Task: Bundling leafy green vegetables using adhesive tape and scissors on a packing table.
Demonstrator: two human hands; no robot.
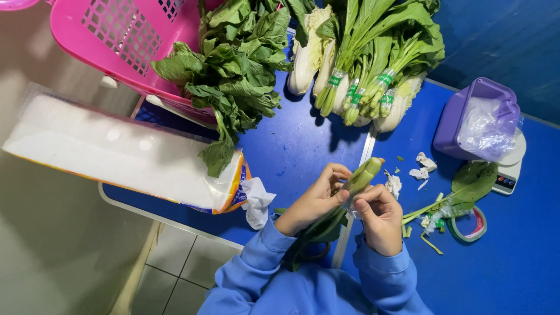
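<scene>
Stalk bundle (pixel 363 175): held between both hands at frame centre, butt end toward 1 o'clock, leaves trailing to 7 o'clock under the wrists.
Long axis: ran 1-to-7 o'clock, tilted up off the table.
Left hand (pixel 315 201): curled around the stalks from 9 o'clock, fingers closed on the bundle.
Right hand (pixel 379 216): pinched the bundle from 4 o'clock, thumb and fingertips on a strip of clear film at the stems.
Nearer hand: both touching; right nearer the butt end.
Blue table (pixel 291 146): two tops meeting along a pale seam, trimmings scattered at 3 o'clock.
Banded bundles (pixel 373 87): lay at 12 o'clock, well apart from the hands.
Loose leafy greens (pixel 233 64): piled at 11 o'clock, spilling from a pink basket (pixel 116 41).
Wrapped white pack (pixel 116 151): lay at 9 o'clock.
Purple tub (pixel 475 119): stood on a scale (pixel 508 172) at 2 o'clock.
Tape roll (pixel 469 227): lay at 3 o'clock, near the right hand.
Room: tiled floor below, blue wall beyond.
</scene>
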